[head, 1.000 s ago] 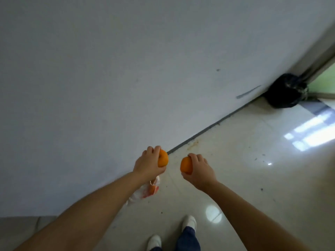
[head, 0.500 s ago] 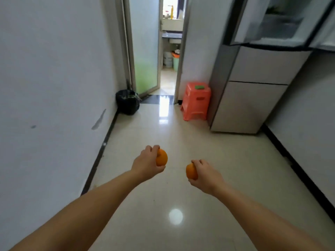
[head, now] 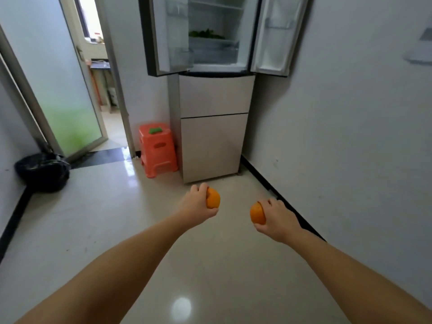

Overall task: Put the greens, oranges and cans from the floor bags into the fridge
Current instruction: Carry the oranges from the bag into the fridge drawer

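Observation:
My left hand (head: 197,204) grips an orange (head: 213,198), held out in front of me above the floor. My right hand (head: 277,220) grips a second orange (head: 257,213) a little lower and to the right. Straight ahead stands the fridge (head: 214,127) with both upper doors swung open. Greens (head: 205,33) lie on a shelf inside it, above a clear drawer. The floor bags and the cans are out of view.
An orange plastic stool (head: 157,150) with a green item on top stands left of the fridge. A black bin bag (head: 43,171) sits by the left wall. A frosted glass door (head: 63,90) and a doorway lie at the left. A white wall runs along the right.
My view has swung from the left wall and floor round to the fridge, which is now straight ahead and nearer. Both hands still hold their oranges.

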